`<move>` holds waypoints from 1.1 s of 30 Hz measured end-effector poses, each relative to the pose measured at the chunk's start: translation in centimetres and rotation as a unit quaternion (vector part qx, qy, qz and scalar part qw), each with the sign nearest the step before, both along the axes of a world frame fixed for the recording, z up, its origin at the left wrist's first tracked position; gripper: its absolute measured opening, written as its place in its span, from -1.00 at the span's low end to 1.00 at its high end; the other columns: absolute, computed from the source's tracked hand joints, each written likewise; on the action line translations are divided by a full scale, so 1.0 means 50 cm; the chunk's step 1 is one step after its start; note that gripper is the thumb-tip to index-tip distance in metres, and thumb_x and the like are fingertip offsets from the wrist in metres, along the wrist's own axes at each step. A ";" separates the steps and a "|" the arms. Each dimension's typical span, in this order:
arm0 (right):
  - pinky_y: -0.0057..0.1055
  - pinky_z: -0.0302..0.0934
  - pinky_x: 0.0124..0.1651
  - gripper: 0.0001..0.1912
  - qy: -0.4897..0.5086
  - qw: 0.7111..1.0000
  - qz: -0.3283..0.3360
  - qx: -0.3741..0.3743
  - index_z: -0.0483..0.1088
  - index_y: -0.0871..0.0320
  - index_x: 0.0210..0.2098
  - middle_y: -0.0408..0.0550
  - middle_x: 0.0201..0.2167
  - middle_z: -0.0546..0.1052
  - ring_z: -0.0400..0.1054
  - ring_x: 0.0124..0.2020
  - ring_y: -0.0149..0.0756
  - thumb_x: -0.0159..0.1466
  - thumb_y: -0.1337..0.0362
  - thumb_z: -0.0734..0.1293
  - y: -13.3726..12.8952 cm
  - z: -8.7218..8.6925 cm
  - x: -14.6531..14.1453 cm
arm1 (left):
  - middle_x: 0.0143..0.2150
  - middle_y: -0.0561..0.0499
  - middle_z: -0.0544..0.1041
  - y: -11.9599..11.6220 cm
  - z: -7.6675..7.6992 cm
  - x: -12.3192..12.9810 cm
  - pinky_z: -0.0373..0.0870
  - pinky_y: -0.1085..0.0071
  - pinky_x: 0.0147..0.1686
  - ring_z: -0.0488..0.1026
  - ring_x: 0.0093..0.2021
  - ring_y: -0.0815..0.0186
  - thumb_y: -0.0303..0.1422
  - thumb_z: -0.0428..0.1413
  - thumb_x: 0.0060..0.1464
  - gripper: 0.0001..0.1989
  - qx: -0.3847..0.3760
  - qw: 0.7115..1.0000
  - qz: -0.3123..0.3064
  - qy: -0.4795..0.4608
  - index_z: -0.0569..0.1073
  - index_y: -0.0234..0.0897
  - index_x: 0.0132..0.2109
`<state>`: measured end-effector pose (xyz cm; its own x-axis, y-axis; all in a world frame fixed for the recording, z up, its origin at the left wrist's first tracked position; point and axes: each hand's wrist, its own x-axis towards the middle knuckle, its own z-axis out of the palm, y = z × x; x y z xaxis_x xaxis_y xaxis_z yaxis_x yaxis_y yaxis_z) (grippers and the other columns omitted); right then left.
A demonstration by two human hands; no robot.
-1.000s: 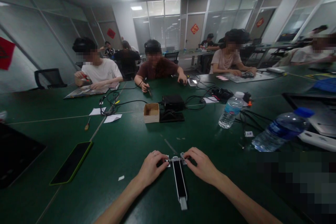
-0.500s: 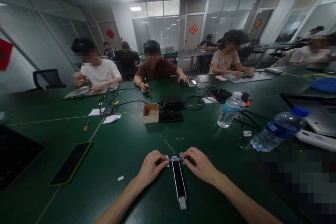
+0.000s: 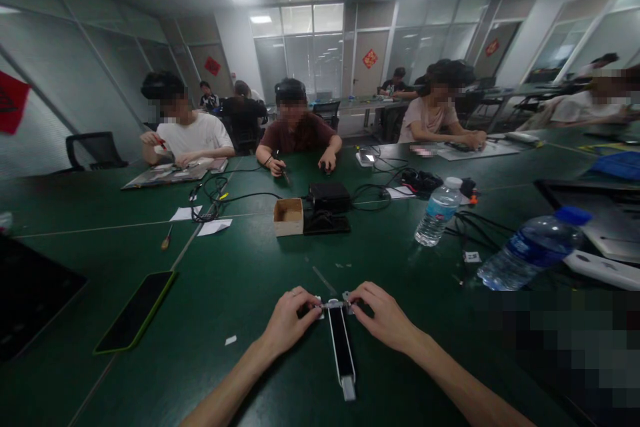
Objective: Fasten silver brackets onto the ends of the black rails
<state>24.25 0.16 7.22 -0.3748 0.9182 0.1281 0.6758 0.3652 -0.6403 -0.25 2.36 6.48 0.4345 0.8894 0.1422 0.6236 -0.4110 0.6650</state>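
Observation:
On the green table in front of me lies a narrow device with a white frame and a black strip along its top, much like a miniature conveyor belt. A pale block sits at its near end. A thin crosspiece spans its far end, with a small light-coloured plate on each side. My left hand is closed, thumb and fingertips pinching the left plate. On the other side, my right hand pinches the right plate. Fingertips partly cover both plates. A thin clear strip lies just beyond.
A phone and a white scrap lie to the left. Ahead stand an open cardboard box and a black box with cables. Two water bottles are at right. Co-workers sit across the table.
My hands and the device hold almost the same position. Across the table, the middle co-worker's hand has drawn inward, away from the small white device.

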 end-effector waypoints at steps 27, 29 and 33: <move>-0.28 0.29 -0.09 -0.85 0.011 1.000 0.002 0.003 0.41 0.10 -0.16 -0.06 -0.16 0.43 0.35 -0.14 -0.26 0.31 0.31 0.23 0.001 -0.007 0.004 | -0.28 0.00 0.50 0.000 -0.015 -0.007 0.36 0.38 -0.21 0.44 -0.24 0.27 -0.33 0.07 0.24 -0.84 0.060 0.997 -0.037 0.014 0.54 -0.22 -0.19; -0.28 0.29 -0.09 -0.85 0.011 1.000 0.003 0.004 0.41 0.10 -0.16 -0.06 -0.16 0.43 0.34 -0.14 -0.26 0.31 0.32 0.23 0.001 -0.007 0.004 | -0.29 -0.01 0.50 0.000 -0.016 -0.008 0.37 0.38 -0.21 0.44 -0.24 0.26 -0.31 0.04 0.27 -0.80 0.070 0.997 -0.043 0.013 0.55 -0.22 -0.16; -0.29 0.29 -0.10 -0.84 0.009 1.000 0.000 0.005 0.41 0.09 -0.16 -0.06 -0.16 0.43 0.34 -0.14 -0.26 0.32 0.30 0.22 0.002 -0.012 0.004 | -0.26 -0.03 0.49 -0.002 -0.015 -0.007 0.38 0.39 -0.22 0.44 -0.24 0.27 -0.30 0.04 0.26 -0.81 0.063 0.997 -0.042 0.008 0.53 -0.24 -0.17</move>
